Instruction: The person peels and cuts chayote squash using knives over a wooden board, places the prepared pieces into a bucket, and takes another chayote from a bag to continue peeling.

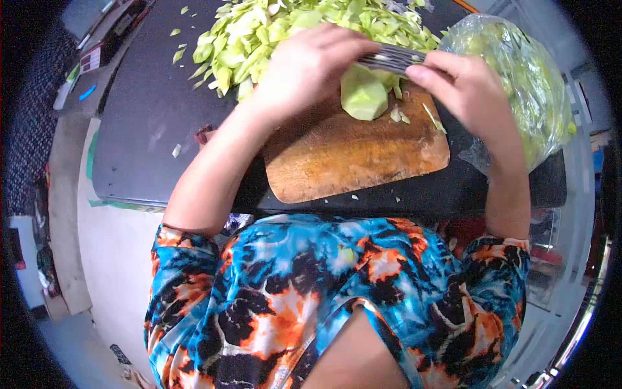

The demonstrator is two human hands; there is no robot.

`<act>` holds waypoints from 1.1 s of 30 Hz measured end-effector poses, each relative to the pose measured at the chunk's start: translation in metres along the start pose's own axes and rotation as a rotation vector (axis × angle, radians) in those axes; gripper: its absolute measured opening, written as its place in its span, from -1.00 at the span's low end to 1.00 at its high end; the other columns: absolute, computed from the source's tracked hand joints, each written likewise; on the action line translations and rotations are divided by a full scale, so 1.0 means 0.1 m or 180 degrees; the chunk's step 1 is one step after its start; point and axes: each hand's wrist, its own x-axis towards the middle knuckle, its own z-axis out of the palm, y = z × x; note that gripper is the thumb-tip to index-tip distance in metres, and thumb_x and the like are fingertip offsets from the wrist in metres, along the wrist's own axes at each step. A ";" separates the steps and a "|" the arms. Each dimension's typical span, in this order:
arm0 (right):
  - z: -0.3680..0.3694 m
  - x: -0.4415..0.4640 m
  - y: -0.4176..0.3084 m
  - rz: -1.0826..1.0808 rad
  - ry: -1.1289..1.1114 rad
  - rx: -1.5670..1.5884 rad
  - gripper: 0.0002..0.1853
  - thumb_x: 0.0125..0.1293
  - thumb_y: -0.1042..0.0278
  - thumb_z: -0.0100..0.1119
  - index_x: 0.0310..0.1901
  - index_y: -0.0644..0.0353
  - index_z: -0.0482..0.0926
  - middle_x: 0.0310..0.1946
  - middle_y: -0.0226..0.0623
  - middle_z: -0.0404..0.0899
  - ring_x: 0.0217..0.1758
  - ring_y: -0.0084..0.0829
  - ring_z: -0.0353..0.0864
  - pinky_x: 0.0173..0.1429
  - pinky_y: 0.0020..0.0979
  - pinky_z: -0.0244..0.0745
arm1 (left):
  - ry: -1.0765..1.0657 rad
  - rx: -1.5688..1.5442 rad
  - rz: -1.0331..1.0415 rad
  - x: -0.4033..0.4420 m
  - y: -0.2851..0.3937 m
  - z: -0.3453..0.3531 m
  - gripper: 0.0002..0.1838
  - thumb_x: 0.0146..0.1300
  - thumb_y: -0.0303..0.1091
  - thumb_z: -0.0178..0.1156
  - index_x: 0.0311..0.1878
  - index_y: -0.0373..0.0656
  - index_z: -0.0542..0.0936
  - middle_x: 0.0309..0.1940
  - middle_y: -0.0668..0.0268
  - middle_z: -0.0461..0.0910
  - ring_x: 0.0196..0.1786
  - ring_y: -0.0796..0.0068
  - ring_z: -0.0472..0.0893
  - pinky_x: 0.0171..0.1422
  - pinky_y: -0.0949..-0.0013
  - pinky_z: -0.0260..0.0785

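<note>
A pale green vegetable piece (364, 97) with a flat cut face rests on the wooden cutting board (363, 152), below a grey striped blade (392, 59). My left hand (311, 68) is closed at the blade's left end, over the edge of the sliced pile; its grip is partly hidden. Thumb and fingers of my right hand (463, 87) pinch the blade's right end. Small pale scraps (400, 117) lie on the board near the cut piece. Behind my hands spreads a large heap of pale green slices (259, 32).
A clear plastic bag (518, 78) with green pieces inside stands right of the board, beside my right forearm. Board and heap are on a black table (149, 123) with loose scraps on it. A small dark red object (205, 134) lies near my left forearm.
</note>
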 end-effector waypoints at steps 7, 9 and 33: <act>-0.24 -0.32 0.64 0.1067 0.0202 0.1430 -0.55 0.37 0.00 0.06 -0.40 0.32 0.51 -0.58 -0.51 0.41 -0.50 -0.59 0.36 -0.37 -0.45 0.30 | 0.0111 0.0681 -0.1044 -0.20 -0.46 0.05 -0.80 0.24 -0.39 0.16 -0.09 -0.16 0.63 -0.10 0.21 0.59 0.01 0.17 0.54 0.13 0.23 0.37; -0.26 -0.42 0.79 0.1510 0.0088 0.1750 -0.58 0.36 0.01 0.07 -0.39 0.28 0.53 -0.62 -0.44 0.41 -0.53 -0.56 0.36 -0.38 -0.46 0.31 | 0.0299 0.0533 -0.0908 -0.08 -0.32 0.06 -0.80 0.23 -0.37 0.18 -0.09 -0.14 0.63 -0.10 0.22 0.59 0.01 0.19 0.54 0.13 0.24 0.36; -0.08 -0.92 0.55 0.1544 0.0242 0.2085 -0.77 0.23 0.30 0.26 -0.17 0.24 0.52 -0.47 -0.54 0.44 -0.40 -0.69 0.36 -0.30 -0.55 0.28 | -0.2548 -0.0610 -0.0367 0.30 -0.04 0.23 -0.33 -0.12 -0.10 0.40 0.12 -0.12 0.48 -0.13 0.07 0.60 -0.07 0.01 0.59 0.04 0.15 0.44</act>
